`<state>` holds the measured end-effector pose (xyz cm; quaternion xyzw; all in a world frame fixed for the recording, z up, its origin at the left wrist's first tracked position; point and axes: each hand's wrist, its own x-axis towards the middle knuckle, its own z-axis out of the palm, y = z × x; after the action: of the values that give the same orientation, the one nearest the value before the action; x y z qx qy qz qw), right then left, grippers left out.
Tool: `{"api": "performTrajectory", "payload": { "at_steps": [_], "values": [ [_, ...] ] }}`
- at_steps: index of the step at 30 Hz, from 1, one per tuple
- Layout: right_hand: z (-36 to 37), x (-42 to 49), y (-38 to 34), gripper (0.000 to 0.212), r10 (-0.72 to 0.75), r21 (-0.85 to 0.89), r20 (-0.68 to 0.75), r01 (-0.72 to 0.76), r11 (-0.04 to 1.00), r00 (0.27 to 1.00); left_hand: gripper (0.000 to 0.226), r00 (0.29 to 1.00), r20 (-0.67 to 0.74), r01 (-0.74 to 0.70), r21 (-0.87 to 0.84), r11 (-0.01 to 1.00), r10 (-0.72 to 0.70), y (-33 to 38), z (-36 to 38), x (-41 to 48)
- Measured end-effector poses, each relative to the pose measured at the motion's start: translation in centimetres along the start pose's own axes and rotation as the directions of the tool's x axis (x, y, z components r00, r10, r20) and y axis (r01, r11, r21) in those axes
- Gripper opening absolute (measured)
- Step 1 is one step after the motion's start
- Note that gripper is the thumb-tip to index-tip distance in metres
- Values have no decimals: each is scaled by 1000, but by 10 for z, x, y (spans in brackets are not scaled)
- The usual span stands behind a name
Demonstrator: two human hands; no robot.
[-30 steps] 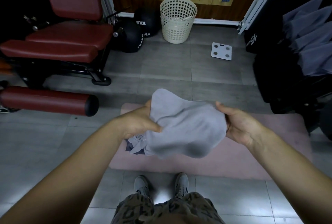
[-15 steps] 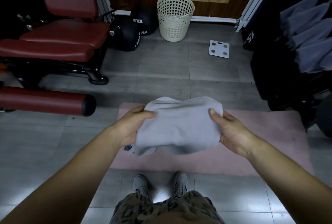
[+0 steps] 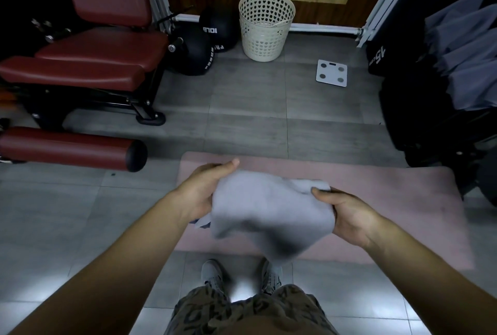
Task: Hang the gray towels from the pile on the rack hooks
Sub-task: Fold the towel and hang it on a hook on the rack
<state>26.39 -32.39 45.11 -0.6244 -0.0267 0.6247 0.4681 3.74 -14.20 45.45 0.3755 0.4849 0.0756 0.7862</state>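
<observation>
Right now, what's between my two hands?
The gray towel, gripped at its edges by the left hand and right hand, seen in the head view.

One wide-angle head-worn view faces forward and down onto the pink mat (image 3: 390, 200). Left hand (image 3: 200, 194) and right hand (image 3: 352, 217) sit close to the lens, over the mat.

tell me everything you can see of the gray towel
The gray towel is plain, soft-looking cloth, bunched rather than spread flat. The left hand grips its left edge and the right hand pinches its right edge, holding it above the pink mat. Its lower middle sags, blurred. A small white-and-blue bit, maybe a label, peeks out at lower left.
</observation>
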Motion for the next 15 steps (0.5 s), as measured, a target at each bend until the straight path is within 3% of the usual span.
{"api": "performTrajectory", "payload": {
  "at_steps": [2, 6, 11, 15],
  "values": [
    [2, 2, 2, 30, -21, 32, -11, 21, 999, 1000, 44, 995, 18, 102, -118, 988, -101, -11, -3, 0],
    [3, 5, 3, 31, -54, -4, -62, 53, 999, 997, 51, 983, 30, 185, -184, 965, -182, -37, -9, 2],
    [2, 0, 4, 35, 20, 208, 29, -26, 978, 999, 44, 951, 12, 307, -122, 944, -308, -40, -17, -2],
    [5, 2, 16, 30, 54, 151, -10, -52, 987, 998, 24, 957, -73, 279, -53, 959, -282, -37, -14, -1]
  ]
}}
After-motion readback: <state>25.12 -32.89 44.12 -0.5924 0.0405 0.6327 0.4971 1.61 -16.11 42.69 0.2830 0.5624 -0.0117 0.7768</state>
